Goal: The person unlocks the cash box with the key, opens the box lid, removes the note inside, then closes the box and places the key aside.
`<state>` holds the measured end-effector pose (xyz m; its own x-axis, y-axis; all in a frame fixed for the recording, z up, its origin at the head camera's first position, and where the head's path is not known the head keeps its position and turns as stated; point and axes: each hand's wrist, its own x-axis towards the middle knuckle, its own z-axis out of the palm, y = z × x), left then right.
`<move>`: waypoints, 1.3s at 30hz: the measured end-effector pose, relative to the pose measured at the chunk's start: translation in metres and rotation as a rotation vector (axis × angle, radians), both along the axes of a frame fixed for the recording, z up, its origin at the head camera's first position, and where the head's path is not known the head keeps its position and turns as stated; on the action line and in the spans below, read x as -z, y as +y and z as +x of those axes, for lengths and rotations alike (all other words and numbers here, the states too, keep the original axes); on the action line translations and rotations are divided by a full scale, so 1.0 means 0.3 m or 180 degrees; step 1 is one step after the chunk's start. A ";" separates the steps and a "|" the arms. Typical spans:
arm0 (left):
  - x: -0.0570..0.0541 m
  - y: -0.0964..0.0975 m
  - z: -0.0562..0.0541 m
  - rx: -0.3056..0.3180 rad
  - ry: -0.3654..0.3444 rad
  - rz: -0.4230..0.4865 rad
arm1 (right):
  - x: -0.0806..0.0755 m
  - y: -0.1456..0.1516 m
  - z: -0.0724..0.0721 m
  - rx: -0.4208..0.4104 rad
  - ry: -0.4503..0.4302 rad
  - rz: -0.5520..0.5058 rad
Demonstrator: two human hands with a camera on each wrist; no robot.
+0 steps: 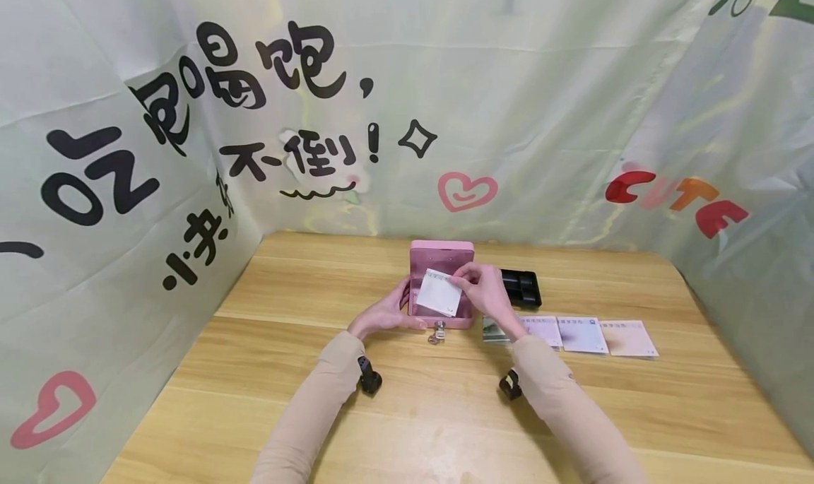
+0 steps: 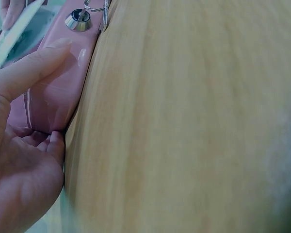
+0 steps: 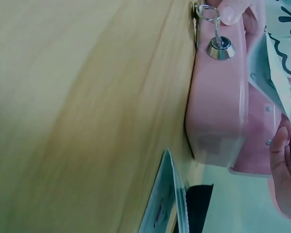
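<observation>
A pink metal lock box (image 1: 459,322) stands on the table with its lid raised at the back. My left hand (image 1: 384,313) grips its left side, with the thumb lying on the front wall and the fingers curled at the corner in the left wrist view. A key sits in the round lock (image 3: 220,47) on the front, with a metal ring hanging from it. My right hand (image 1: 487,288) pinches the upper right corner of a white folded paper (image 1: 437,293) over the box's opening. The right wrist view shows the paper's fold parted. The paper hides much of the box's inside.
Right of the box lies a black compartment tray (image 1: 526,290). In front of it runs a row of folded papers: green (image 1: 493,330), purple (image 1: 543,331), blue (image 1: 581,335) and pink (image 1: 629,338). A printed curtain (image 1: 540,152) hangs behind the wooden table (image 1: 432,427).
</observation>
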<state>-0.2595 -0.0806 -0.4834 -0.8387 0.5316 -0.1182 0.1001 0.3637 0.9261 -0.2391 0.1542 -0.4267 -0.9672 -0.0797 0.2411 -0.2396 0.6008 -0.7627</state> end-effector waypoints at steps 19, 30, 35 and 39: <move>0.000 -0.001 0.001 0.0077 0.0033 0.0062 | -0.027 0.143 0.114 -0.0067 -0.0154 -0.0737; 0.001 -0.003 -0.002 0.0096 -0.0002 0.0103 | -0.012 0.226 0.174 -0.0386 -0.0679 -0.0375; -0.001 -0.003 0.001 0.0068 -0.0024 0.0072 | -0.008 0.255 0.199 -0.0479 -0.0879 -0.0323; 0.001 -0.001 -0.002 0.0093 -0.0045 0.0110 | -0.004 0.280 0.221 -0.0605 -0.0975 -0.0284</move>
<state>-0.2602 -0.0809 -0.4837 -0.8212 0.5597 -0.1112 0.0969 0.3287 0.9394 -0.1728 0.2384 -0.4254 -0.9655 -0.2567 -0.0431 -0.0932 0.4954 -0.8636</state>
